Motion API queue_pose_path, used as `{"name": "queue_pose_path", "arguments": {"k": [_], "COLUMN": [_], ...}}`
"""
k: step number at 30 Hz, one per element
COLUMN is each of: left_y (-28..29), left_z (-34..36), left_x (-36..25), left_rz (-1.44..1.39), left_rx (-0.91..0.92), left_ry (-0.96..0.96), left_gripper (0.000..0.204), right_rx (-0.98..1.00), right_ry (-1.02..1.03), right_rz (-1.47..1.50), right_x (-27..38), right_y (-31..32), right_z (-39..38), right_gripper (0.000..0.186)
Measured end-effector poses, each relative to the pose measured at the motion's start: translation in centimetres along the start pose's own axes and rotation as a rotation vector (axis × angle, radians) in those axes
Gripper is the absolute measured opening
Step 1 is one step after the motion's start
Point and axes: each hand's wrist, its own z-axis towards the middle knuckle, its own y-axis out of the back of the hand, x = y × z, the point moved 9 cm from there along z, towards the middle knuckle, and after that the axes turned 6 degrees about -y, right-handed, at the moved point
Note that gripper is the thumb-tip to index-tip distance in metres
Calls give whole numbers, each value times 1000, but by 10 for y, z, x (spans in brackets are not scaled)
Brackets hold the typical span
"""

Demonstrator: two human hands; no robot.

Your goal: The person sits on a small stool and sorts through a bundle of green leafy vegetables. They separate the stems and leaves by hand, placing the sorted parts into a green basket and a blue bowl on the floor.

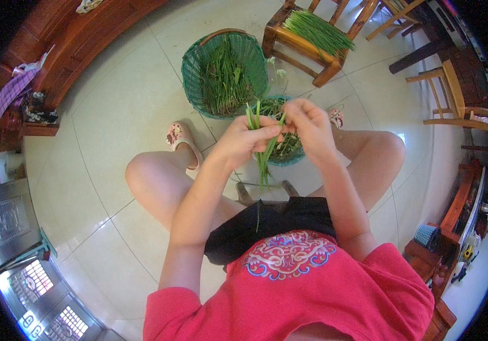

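A small bunch of green garlic chives [263,165] is gripped in my left hand [245,137], its ends sticking out above and below the fingers. Close beside it, my right hand [312,126] pinches the tip of a green blade between thumb and fingers. Below both hands stands a smaller green basket [289,162] with loose chives and trimmings, partly hidden by the hands. Farther off, a larger green woven basket [191,77] with a brown handle holds a heap of chives [224,79]. Neat chives [319,31] lie in a bundle on a wooden chair [295,55].
My bent knees flank the smaller basket, with a pink clog [182,139] on the left foot. A small wooden chair [451,96] stands at the right. Dark wooden furniture [79,51] lines the far left, and a patterned metal door [8,213] is at the left edge.
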Motion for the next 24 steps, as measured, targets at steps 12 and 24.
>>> {"name": "queue_pose_path", "arguments": {"k": [12, 24], "left_y": [37, 42], "left_z": [-2, -4], "left_x": [-26, -33], "left_rz": [126, 209], "left_rx": [-313, -316], "left_ry": [-204, -193], "left_gripper": [12, 13], "right_rx": [297, 423], "right_ry": [-271, -425], "right_rz": [16, -113], "right_x": [-27, -41], "right_y": [-24, -30], "right_z": [-16, -6], "right_gripper": [32, 19]}}
